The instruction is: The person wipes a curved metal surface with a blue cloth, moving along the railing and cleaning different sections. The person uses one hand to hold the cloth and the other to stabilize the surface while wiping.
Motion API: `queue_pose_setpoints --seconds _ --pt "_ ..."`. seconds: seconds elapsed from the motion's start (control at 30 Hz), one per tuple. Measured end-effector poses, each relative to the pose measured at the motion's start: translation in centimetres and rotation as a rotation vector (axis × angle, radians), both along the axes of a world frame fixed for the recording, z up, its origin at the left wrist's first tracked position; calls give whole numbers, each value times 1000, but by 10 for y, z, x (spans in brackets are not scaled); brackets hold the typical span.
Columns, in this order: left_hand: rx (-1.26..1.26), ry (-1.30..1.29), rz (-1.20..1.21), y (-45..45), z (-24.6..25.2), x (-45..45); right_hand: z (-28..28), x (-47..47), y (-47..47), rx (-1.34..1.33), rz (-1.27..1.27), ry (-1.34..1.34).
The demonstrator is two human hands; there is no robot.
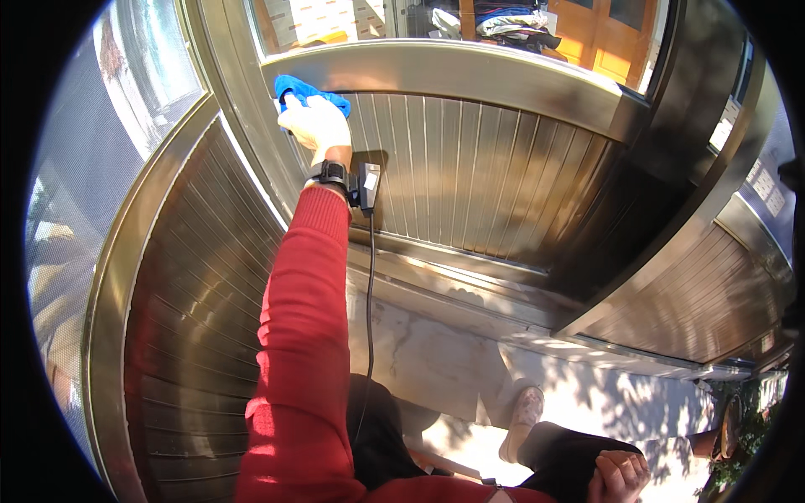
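My left hand point(319, 122) grips a blue cloth point(292, 85) and presses it to the upper left of a metal door, where the smooth cross rail point(453, 70) meets the left stile. Below that rail is the door's vertically grooved lower panel point(453, 170). A black strap point(330, 173) circles my left wrist, and a small cabled device point(370, 182) is fixed beside it. At the lower right, my right hand point(621, 475) rests on my dark-trousered leg point(572, 449), its fingers curled in and nothing visible in them.
A second grooved metal panel point(195, 302) with mesh above it stands close on my left. Another metal panel point(692, 295) is at the right. Beneath the door runs a stone step point(434, 346). Potted plants point(748, 440) are at the lower right. Folded fabrics point(512, 25) show through the glass.
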State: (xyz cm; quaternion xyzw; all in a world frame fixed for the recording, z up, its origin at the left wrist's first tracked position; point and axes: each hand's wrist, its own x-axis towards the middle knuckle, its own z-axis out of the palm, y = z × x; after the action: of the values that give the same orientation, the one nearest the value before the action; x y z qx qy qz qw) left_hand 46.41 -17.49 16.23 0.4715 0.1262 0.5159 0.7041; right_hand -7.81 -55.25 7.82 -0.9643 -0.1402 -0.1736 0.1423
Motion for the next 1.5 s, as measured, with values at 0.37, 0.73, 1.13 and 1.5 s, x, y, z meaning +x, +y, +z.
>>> queue_pose_setpoints --seconds 0.37,0.73,1.13,1.5 --pt "829 329 577 98 7 27 1 16 14 -43 1 20" --pt "597 579 204 77 -192 1 1 26 24 -130 23 8" --pt "1161 182 813 165 50 64 8 32 31 -197 5 24" --pt "314 824 -478 127 -257 -1 5 28 26 -182 33 24"
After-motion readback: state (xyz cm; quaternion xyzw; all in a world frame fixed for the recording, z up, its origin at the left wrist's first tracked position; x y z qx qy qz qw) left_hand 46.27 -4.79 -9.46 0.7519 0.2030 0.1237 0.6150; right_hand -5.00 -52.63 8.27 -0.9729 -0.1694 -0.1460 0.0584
